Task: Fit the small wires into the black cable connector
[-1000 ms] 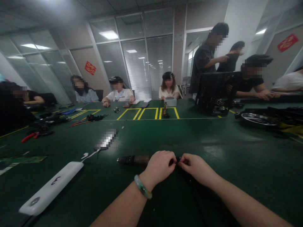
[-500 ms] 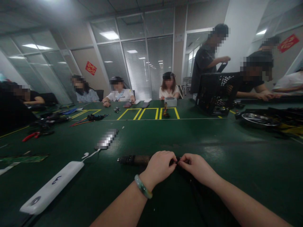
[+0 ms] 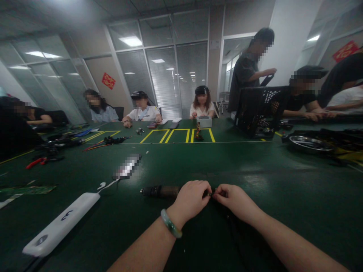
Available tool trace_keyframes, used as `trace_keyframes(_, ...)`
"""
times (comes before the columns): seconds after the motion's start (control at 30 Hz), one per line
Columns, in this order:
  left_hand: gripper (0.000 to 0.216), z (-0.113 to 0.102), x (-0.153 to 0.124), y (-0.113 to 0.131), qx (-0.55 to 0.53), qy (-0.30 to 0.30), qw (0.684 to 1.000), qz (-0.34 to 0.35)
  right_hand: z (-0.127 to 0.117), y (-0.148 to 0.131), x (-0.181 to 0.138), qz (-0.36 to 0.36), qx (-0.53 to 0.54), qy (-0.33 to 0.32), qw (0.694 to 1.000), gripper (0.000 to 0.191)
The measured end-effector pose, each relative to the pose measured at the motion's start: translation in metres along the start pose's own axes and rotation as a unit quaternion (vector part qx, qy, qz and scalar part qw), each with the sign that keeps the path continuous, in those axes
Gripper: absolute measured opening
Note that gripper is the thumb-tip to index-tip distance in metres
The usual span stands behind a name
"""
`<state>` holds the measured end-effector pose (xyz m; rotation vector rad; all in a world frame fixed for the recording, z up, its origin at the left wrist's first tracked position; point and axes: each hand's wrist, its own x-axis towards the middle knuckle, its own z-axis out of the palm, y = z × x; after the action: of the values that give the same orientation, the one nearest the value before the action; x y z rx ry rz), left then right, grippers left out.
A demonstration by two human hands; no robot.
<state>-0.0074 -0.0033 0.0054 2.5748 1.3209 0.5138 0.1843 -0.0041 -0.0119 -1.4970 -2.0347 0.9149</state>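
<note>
A dark, cylindrical tool that looks like an electric screwdriver (image 3: 161, 191) lies on the green table, its metal tip pointing left. My left hand (image 3: 193, 195), closed, wraps over the tool's rear end and hides it. Close beside it, my right hand (image 3: 234, 198) pinches at the back of the tool, where a dark cord (image 3: 228, 217) seems to begin. The fingertips of both hands nearly meet around a small shiny part too small to make out. From there the cord runs down between my forearms.
A white power strip (image 3: 65, 223) lies at the left, a cable leading to a phone (image 3: 127, 166). Red-handled pliers (image 3: 36, 162) and wires lie farther left. At the right stand a black frame (image 3: 261, 109) and a wheel-like ring (image 3: 312, 143). Several people sit opposite.
My hands and the tool stay almost in place. At the far right, a person in the background has shifted.
</note>
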Motion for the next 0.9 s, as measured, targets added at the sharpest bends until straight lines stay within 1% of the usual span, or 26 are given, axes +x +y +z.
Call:
trace_keyframes(0.1,0.008,-0.0008,-0.0002,0.0013,0.005,-0.004,1.0,0.003,0.0004,0.0012,0.001,0.0,-0.002,0.002,1.0,0.019)
trace_keyframes(0.27,0.012,0.001,-0.0017,0.0006,-0.013,0.02,1.0,0.003,-0.0004,0.001,0.0014,0.0,-0.009,-0.002,1.0,0.02)
trace_keyframes(0.33,0.01,0.0024,-0.0018,-0.0007,-0.015,0.024,1.0,0.002,-0.0013,0.0007,0.0008,-0.004,-0.006,-0.004,1.0,0.019)
trace_keyframes(0.43,0.006,0.0039,-0.001,-0.0025,-0.019,0.023,1.0,0.008,-0.0022,0.0007,-0.0002,-0.008,-0.002,-0.008,1.0,0.018)
trace_keyframes(0.57,0.007,0.0034,-0.0006,-0.003,-0.02,0.021,0.999,0.016,-0.0018,0.0008,-0.0007,-0.008,-0.008,-0.009,1.0,0.018)
trace_keyframes(0.73,0.013,0.002,-0.0025,-0.002,-0.02,0.022,1.0,-0.003,-0.0022,-0.0012,-0.0015,-0.001,-0.007,-0.009,1.0,0.018)
trace_keyframes(0.9,0.008,0.0029,-0.0012,-0.0025,-0.013,0.01,1.0,0.001,-0.0021,0.0,-0.0008,-0.01,-0.004,-0.007,1.0,0.018)
